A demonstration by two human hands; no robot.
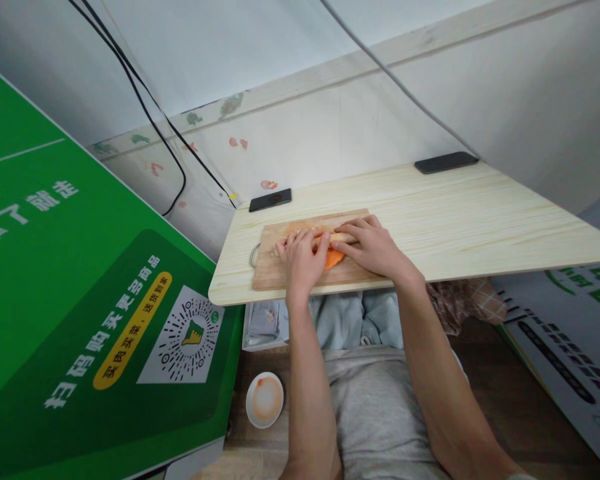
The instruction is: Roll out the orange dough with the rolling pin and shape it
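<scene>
A wooden cutting board with a metal loop handle lies near the table's left end. Across it runs a pale wooden rolling pin, mostly covered by my hands. My left hand rests over its left part, fingers curled down. On its right part is my right hand, with thumb and fingers around the wood. Flat orange dough shows beneath the pin between my hands. Pale crumbs or smears lie on the board beyond my left hand.
The light wood table stands against the wall. One black phone lies behind the board, another dark phone-like slab at the back right. A green printed panel borders the left. A white bowl sits below, left of my legs.
</scene>
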